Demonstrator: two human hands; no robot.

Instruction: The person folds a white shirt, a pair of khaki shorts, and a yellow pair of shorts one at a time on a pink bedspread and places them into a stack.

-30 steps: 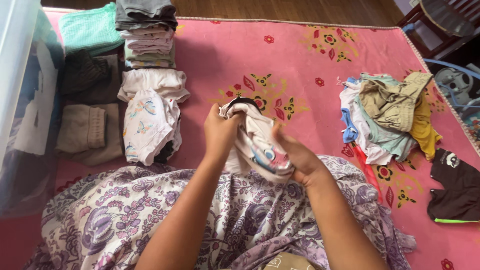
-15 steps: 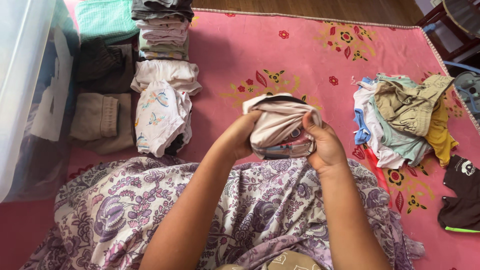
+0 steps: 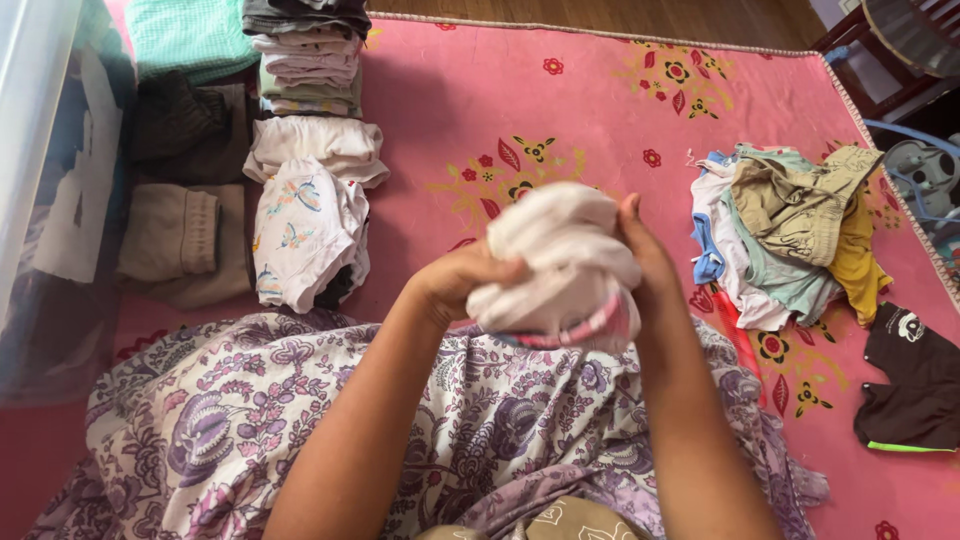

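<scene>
Above the lap, the left hand (image 3: 455, 285) at nine o'clock and right hand (image 3: 645, 262) at three o'clock clasp a bunched white garment (image 3: 560, 265), fingers curled tight.

Open middle: the pink mat (image 3: 560, 110) is bare between the two groups of clothes, ahead of the hands (image 3: 545, 275).
Left side: folded stacks (image 3: 305, 70) and a folded white shirt (image 3: 300, 235) stand in a row; beside them is a clear plastic box (image 3: 35, 150).
Right side: a loose pile of clothes (image 3: 790, 235) and a black shirt (image 3: 905, 385) cover the mat.
Near side: the purple flowered cloth (image 3: 240, 430) fills the space under the arms.
</scene>
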